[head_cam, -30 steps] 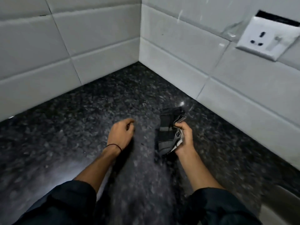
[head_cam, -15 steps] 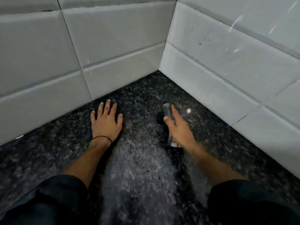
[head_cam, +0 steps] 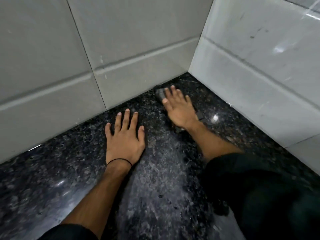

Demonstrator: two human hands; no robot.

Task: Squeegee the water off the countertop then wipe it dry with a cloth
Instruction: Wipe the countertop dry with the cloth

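The black speckled granite countertop (head_cam: pixel 155 187) runs into a tiled corner. A dark folded cloth (head_cam: pixel 161 94) lies flat on it near that corner, mostly hidden under my right hand (head_cam: pixel 178 108), which presses it down with straight fingers. The cloth's near edge (head_cam: pixel 200 116) shows beside my wrist. My left hand (head_cam: pixel 123 135) rests flat on the counter to the left, fingers spread, holding nothing. A duller streak runs down the counter between my arms. No squeegee is in view.
Grey wall tiles (head_cam: pixel 121 49) close the back left and white tiles (head_cam: pixel 251 66) the right, meeting in a corner just beyond the cloth. My dark sleeves (head_cam: pixel 259 196) fill the lower right.
My right hand went from gripping the bunched cloth to pressing it flat and has pushed it forward into the corner. My left hand uncurled and now lies flat.
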